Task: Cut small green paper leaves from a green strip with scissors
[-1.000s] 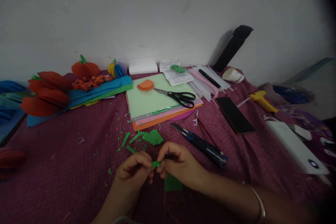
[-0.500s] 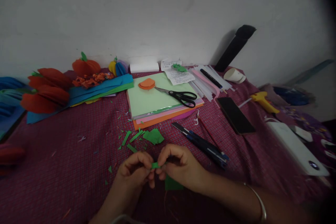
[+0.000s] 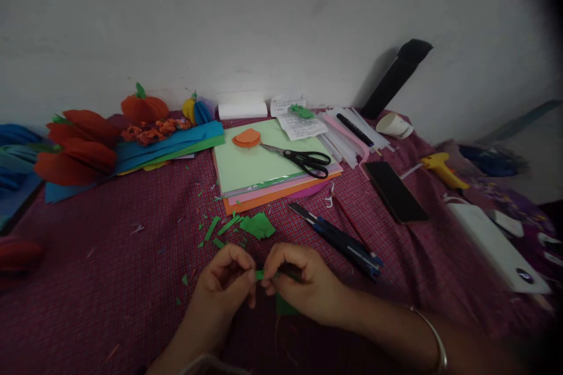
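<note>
My left hand [image 3: 224,284] and my right hand [image 3: 299,284] meet low in the middle of the view, both pinched on one small piece of green paper [image 3: 260,275] held between their fingertips. Under my right hand lies a larger green paper piece [image 3: 284,306], partly hidden. Green scraps [image 3: 257,226] are scattered on the red checked cloth [image 3: 132,269] just beyond my hands. A silver bangle [image 3: 433,334] circles my right wrist.
Behind the scraps lies a stack of coloured paper sheets [image 3: 259,173] with black scissors [image 3: 305,160] and an orange cut-out [image 3: 247,138] on top. Craft knives [image 3: 338,240] and a dark phone [image 3: 394,191] lie right; red paper pumpkins [image 3: 79,149] stand left.
Both hands keep pinching the green piece and shift only slightly. The view has tilted a little, so the table things sit a bit lower and nearer.
</note>
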Action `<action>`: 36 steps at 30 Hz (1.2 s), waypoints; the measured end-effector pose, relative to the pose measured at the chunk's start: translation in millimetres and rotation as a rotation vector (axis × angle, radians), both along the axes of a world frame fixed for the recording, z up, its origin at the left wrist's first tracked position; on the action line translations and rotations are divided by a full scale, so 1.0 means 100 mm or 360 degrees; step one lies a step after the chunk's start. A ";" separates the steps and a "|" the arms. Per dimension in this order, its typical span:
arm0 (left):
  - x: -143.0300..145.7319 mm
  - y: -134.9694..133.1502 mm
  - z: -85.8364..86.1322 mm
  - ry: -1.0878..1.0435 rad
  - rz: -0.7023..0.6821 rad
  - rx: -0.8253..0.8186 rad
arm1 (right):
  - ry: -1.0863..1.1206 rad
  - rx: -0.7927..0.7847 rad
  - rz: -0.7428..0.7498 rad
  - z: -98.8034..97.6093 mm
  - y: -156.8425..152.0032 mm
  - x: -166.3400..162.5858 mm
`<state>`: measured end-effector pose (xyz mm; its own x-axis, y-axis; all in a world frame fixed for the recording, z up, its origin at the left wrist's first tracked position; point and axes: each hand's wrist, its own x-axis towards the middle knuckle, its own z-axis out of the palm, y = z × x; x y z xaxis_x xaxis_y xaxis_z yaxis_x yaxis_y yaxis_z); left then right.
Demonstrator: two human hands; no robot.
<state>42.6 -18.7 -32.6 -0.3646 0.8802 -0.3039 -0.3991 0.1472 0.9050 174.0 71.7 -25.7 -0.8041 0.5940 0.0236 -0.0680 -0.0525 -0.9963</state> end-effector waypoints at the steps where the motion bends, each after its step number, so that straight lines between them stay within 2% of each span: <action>1: 0.00 0.00 0.00 0.0047 0.0016 0.0004 | -0.0009 -0.0064 0.0002 0.00 0.01 0.00; 7: -0.03 -0.02 0.03 0.0337 0.0030 -0.0007 | -0.0150 -0.0429 -0.0038 -0.01 0.05 0.01; 13: -0.05 -0.05 0.07 0.0384 0.0072 -0.0044 | -0.0092 -0.0436 -0.0114 0.03 0.14 0.02; 16: -0.01 -0.04 0.12 0.0381 0.0093 -0.0059 | -0.0113 -0.0430 -0.0040 0.08 0.17 0.04; 21: 0.07 -0.04 0.18 0.0507 0.0119 -0.0024 | -0.0324 -0.0264 0.0253 0.10 0.13 0.06; 27: 0.09 -0.07 0.16 0.0637 0.0029 -0.0088 | -0.0371 0.0188 0.0127 0.09 0.07 0.05; 31: 0.05 -0.06 0.17 0.0832 -0.0239 -0.0143 | -0.0333 0.0384 0.0117 0.10 0.07 0.06; 34: 0.01 -0.06 0.17 0.1020 -0.0404 -0.0102 | -0.0309 0.0383 0.0129 0.11 0.07 0.08; 36: 0.00 -0.07 0.17 0.1057 -0.0365 -0.0076 | -0.0287 0.0255 0.0117 0.11 0.08 0.08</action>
<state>43.0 -25.8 -15.6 -0.2933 0.9483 -0.1213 0.2817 0.2070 0.9369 182.0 79.3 -14.4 -0.8446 0.5342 -0.0352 0.1101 0.1089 -0.9879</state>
